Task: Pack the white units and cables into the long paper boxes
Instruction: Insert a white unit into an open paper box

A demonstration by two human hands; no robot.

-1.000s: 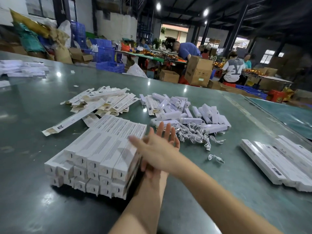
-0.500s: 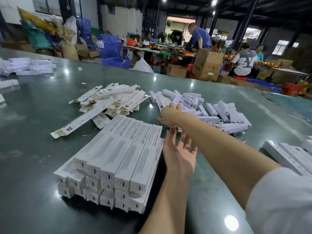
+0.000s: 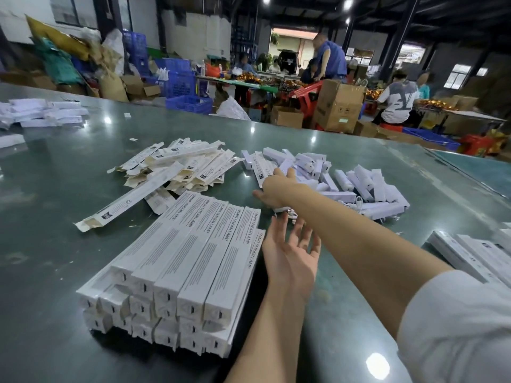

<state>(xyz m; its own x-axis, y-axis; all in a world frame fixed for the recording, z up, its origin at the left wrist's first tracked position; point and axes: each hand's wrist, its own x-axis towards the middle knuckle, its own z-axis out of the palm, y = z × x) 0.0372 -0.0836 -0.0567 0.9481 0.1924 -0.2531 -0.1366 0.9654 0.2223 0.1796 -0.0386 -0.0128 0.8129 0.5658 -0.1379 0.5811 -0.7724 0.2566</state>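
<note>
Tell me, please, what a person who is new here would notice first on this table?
Probably the big stack of packed boxes at the near left, lying in layers. Behind it sits a loose heap of flat empty boxes, and to the right a pile of white units. The right hand reaches to that pile, while the left hand hovers open beside the stack.

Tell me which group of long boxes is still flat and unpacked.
The loose flat boxes at the table's far centre-left; the near stack is squared-up, closed and layered.
</note>
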